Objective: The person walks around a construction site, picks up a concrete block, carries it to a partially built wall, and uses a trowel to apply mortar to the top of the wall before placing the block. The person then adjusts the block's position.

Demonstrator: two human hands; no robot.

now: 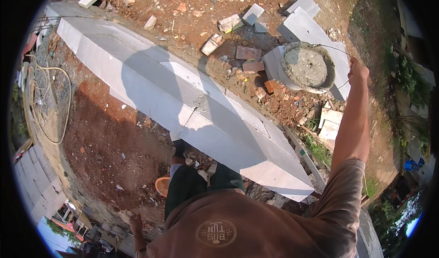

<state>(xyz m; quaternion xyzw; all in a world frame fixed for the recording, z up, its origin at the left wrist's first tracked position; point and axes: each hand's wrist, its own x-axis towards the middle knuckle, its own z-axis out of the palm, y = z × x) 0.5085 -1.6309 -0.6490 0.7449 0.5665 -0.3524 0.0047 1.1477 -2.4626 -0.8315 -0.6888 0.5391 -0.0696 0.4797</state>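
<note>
1. Right hand (358, 70): the arm reaches out ahead; the fingers are closed around the end of a thin wire handle (336, 49).
2. Mortar bucket (333, 75): located just to the left of the right hand, joined to it by the wire handle. The mouth is round and the rim is crusted.
3. Grey mortar (305, 66): fills most of the bucket, with a rough, lumpy surface.
4. Left hand (136, 223): hangs low beside the body, well apart from the bucket. It is small in view; whether its fingers are open or closed cannot be told.
5. Grey block wall (219, 107): runs diagonally between the hands, from far ahead of the left hand to the near side of the right hand. A shadow falls across its top.
6. Grey lightweight blocks (304, 27): lie ahead and to the left of the right hand, around the bucket. Whether the bucket bears on them cannot be told.
7. Red brick pieces (248, 53): lie on the soil to the left of the bucket, farther from the right hand.
8. Pale hose (69, 107): loops on the ground ahead and to the left of the left hand.
9. Reddish soil (114, 153): extends ahead of the left hand, up to the wall.
</note>
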